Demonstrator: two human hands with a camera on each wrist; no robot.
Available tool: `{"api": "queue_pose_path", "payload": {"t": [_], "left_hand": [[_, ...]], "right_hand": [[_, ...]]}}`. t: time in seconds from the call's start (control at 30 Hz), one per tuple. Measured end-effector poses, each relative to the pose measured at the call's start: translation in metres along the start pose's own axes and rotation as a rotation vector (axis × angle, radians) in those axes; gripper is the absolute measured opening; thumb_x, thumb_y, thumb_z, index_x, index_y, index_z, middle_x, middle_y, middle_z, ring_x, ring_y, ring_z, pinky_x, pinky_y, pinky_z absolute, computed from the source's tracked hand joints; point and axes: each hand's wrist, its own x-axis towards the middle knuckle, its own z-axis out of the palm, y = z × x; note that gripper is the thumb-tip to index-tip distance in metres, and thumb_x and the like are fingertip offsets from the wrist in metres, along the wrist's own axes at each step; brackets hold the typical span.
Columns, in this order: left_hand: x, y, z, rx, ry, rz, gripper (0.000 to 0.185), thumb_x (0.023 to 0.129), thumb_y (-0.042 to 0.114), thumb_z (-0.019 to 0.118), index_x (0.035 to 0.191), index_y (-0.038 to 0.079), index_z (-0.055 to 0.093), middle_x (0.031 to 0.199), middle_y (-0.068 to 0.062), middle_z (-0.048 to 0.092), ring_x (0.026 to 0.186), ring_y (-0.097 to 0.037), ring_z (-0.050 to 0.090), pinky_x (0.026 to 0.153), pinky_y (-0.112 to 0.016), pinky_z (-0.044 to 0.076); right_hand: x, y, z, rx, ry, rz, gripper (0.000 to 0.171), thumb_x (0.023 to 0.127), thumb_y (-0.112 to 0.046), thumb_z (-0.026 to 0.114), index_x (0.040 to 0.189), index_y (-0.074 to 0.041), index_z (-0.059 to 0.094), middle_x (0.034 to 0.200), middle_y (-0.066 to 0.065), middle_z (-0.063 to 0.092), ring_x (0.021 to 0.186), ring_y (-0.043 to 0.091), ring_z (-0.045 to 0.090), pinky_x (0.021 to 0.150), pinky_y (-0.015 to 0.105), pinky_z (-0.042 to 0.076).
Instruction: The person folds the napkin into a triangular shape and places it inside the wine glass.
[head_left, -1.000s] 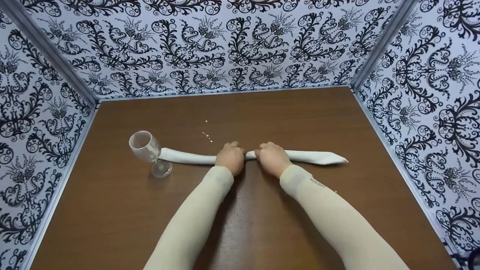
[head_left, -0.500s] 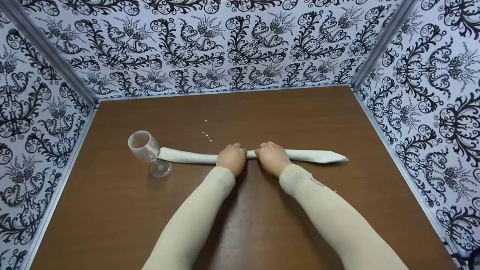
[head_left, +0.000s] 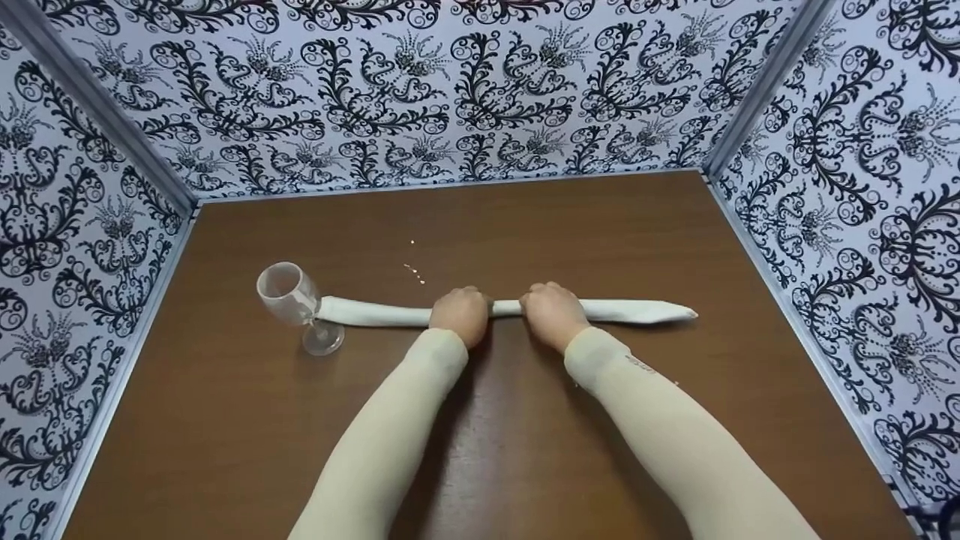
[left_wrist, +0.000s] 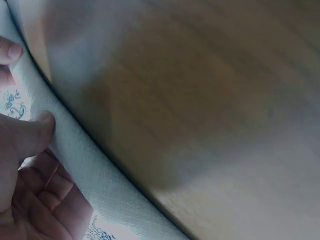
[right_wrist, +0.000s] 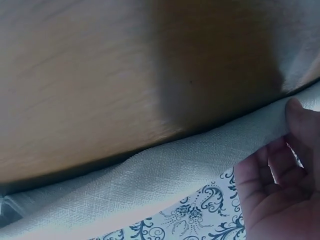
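Observation:
A long rolled white napkin (head_left: 630, 310) lies across the brown table (head_left: 525, 217), running left to right. Its left end touches a clear wine glass (head_left: 289, 294) that leans tilted on its base. Both hands sit at the roll's middle, side by side. My left hand (head_left: 460, 313) curls over the roll, and the left wrist view has its thumb (left_wrist: 30, 135) pressed against the cloth (left_wrist: 85, 165). My right hand (head_left: 553, 312) grips the roll just to the right. In the right wrist view its fingers (right_wrist: 280, 185) wrap behind the woven cloth (right_wrist: 165, 175).
Walls papered in a black-and-white pattern (head_left: 450, 90) close the table in at the back, left and right. A few white specks (head_left: 415, 271) lie on the wood behind the napkin. Bare wood shows in front of and behind the roll.
My right hand has slid slightly to the right along the roll, widening the gap between the hands. The left hand, napkin and glass stay where they were.

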Motion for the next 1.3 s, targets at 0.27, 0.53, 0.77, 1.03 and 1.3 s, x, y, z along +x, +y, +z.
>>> {"api": "queue_pose_path", "payload": {"t": [0.27, 0.53, 0.77, 1.03, 1.3], "left_hand": [[0.005, -0.003, -0.004, -0.024, -0.07, -0.031, 0.029, 0.104, 0.013, 0.063, 0.127, 0.024, 0.078, 0.124, -0.006, 0.076, 0.118, -0.026, 0.071, 0.099, -0.045, 0.059], [0.008, -0.005, 0.001, -0.033, -0.049, -0.035, 0.028, 0.103, 0.013, 0.065, 0.123, 0.024, 0.08, 0.121, -0.006, 0.077, 0.115, -0.026, 0.072, 0.096, -0.046, 0.06], [0.004, -0.008, 0.0, -0.046, -0.041, -0.004, 0.028, 0.104, 0.012, 0.063, 0.126, 0.019, 0.077, 0.122, -0.008, 0.076, 0.117, -0.028, 0.071, 0.098, -0.046, 0.059], [-0.01, -0.014, -0.005, -0.029, -0.006, 0.015, 0.022, 0.103, 0.009, 0.066, 0.12, 0.014, 0.08, 0.12, -0.009, 0.075, 0.118, -0.029, 0.07, 0.101, -0.04, 0.058], [-0.023, -0.019, -0.007, 0.05, 0.049, -0.078, 0.021, 0.105, 0.013, 0.063, 0.101, 0.012, 0.084, 0.108, -0.009, 0.074, 0.102, -0.033, 0.073, 0.086, -0.05, 0.063]], "right_hand": [[-0.002, 0.0, 0.002, 0.032, 0.036, 0.006, 0.022, 0.1, -0.004, 0.06, 0.103, -0.008, 0.082, 0.104, 0.011, 0.074, 0.098, 0.036, 0.067, 0.088, 0.05, 0.058], [-0.002, 0.002, 0.005, 0.022, 0.019, -0.008, 0.025, 0.103, -0.005, 0.057, 0.11, -0.009, 0.08, 0.105, 0.014, 0.072, 0.099, 0.038, 0.069, 0.086, 0.051, 0.06], [-0.003, 0.004, 0.004, 0.036, 0.007, 0.012, 0.024, 0.103, -0.005, 0.057, 0.111, -0.008, 0.08, 0.106, 0.015, 0.065, 0.097, 0.038, 0.066, 0.085, 0.051, 0.059], [-0.009, 0.003, -0.002, 0.012, -0.012, 0.035, 0.025, 0.103, -0.002, 0.058, 0.109, -0.009, 0.081, 0.106, 0.015, 0.069, 0.1, 0.039, 0.066, 0.089, 0.052, 0.059], [-0.016, 0.007, -0.005, 0.019, -0.052, 0.102, 0.029, 0.104, 0.001, 0.054, 0.108, -0.009, 0.081, 0.102, 0.018, 0.069, 0.098, 0.041, 0.068, 0.088, 0.052, 0.06]]}}
